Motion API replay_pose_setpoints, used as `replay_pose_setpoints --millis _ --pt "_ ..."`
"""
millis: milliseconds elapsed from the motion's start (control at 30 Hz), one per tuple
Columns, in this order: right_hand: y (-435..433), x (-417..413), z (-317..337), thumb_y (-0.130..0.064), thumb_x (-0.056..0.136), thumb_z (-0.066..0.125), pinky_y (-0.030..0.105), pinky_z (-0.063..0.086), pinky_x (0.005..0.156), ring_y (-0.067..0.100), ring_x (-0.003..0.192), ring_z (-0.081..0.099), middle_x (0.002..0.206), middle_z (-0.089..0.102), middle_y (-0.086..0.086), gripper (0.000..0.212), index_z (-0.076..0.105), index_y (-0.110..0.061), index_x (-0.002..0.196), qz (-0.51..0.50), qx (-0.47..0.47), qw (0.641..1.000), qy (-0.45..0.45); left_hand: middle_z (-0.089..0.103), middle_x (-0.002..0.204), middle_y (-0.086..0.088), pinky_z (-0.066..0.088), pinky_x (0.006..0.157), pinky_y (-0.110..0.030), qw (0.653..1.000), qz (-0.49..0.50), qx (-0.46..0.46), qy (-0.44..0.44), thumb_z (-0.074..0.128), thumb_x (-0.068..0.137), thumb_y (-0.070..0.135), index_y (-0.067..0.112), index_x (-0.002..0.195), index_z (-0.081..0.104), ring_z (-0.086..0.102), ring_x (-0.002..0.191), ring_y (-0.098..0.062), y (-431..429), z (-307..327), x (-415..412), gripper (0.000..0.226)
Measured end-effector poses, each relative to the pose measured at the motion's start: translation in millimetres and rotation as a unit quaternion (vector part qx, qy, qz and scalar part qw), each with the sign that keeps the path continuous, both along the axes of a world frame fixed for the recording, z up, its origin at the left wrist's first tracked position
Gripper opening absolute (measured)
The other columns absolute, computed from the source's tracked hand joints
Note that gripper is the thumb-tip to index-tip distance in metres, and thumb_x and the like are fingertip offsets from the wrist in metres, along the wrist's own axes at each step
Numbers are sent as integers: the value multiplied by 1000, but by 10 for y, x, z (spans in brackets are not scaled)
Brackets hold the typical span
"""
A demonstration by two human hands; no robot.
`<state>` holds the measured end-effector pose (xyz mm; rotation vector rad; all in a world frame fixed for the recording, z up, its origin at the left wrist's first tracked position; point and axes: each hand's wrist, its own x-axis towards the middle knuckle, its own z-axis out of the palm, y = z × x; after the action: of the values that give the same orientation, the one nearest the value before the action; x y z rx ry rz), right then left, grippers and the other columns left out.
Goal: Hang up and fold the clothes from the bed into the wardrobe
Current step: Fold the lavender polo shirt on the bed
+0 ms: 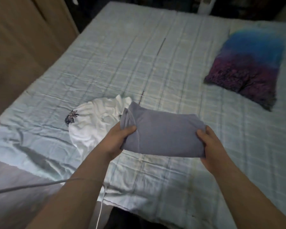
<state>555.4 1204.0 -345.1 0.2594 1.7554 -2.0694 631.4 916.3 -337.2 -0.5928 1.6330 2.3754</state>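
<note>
Though soft, neatly rectangular grey garment (163,134).

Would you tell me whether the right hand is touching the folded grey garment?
Touching: the head view shows the right hand gripping the right edge of the grey garment.

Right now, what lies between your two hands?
Head view: a folded grey fabric garment spans the gap, its ends gripped by the left hand and the right hand.

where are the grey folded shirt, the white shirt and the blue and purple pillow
grey folded shirt (163,134), head view, middle of its top face, between the two hands
white shirt (92,124), head view, its crumpled middle, on the bed left of the grey one
blue and purple pillow (248,66), head view, centre, where blue meets purple
</note>
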Motion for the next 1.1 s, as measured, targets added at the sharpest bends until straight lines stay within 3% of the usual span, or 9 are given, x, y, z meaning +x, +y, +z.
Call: replay_pose_setpoints --millis 100,233,333,400,500,567,733,833,1100 --pt "42 285 570 -27 95 56 36 50 83 16 104 68 121 69 4 23 61 -19 116 34 6 998 52 64 132 -11 53 97 -35 998 38 -24 34 62 89 15 12 140 50 61 122 -26 107 637 471 52" --pt "-100 664 1156 -70 64 73 40 50 94 18 115 64 126 67 -1 83 58 -22 130 88 23 988 122 63 133 -11 48 103 -45 992 99 -44 58 64 87 15 13 139 51 60 123 -28 84 1183 1021 54" --pt "-334 834 1431 -73 58 75 42 46 99 18 118 62 128 66 -3 90 58 -25 132 132 10 981 144 65 129 -14 46 105 -47 985 152 -49 70 64 87 7 10 135 55 60 122 -32 -72 1510 1380 48" --pt "-562 902 1557 -66 67 74 39 45 99 17 119 62 127 66 -4 78 59 -24 131 159 7 974 161 65 128 -15 44 106 -50 979 182 -62 72 64 88 6 10 133 57 61 120 -33 -223 1697 1641 46" --pt "-1073 994 1738 -21 97 57 22 51 90 11 115 63 121 69 -9 28 62 -26 124 202 8 958 202 68 125 -11 46 104 -50 960 250 -95 79 64 92 7 14 129 60 64 117 -30 -504 1904 2059 39" --pt "-1481 1140 1853 -8 98 52 12 49 81 3 110 63 116 69 -15 31 63 -28 118 227 6 947 228 71 119 -6 49 100 -48 940 308 -127 71 62 94 7 18 124 63 67 111 -26 -689 1997 2357 32" --pt "-2640 1667 2009 -18 100 52 25 45 92 2 115 57 124 63 -17 34 55 -32 130 327 27 897 296 75 107 3 56 89 -44 870 448 -200 44 63 94 8 30 111 66 71 101 -20 -1316 2122 3205 28" --pt "-3461 2132 2042 -18 101 50 28 43 96 0 116 56 126 61 -17 35 53 -30 133 378 12 872 309 75 99 12 57 74 -25 830 510 -224 38 64 93 6 32 108 64 72 94 -10 -1791 2214 3830 30" --pt "-5752 3619 2236 -17 100 49 11 42 85 -17 104 53 121 59 -22 33 51 -30 130 462 -23 817 344 68 87 17 51 72 -21 710 580 -397 -47 66 88 12 32 96 58 64 78 2 -3390 2488 5506 23"
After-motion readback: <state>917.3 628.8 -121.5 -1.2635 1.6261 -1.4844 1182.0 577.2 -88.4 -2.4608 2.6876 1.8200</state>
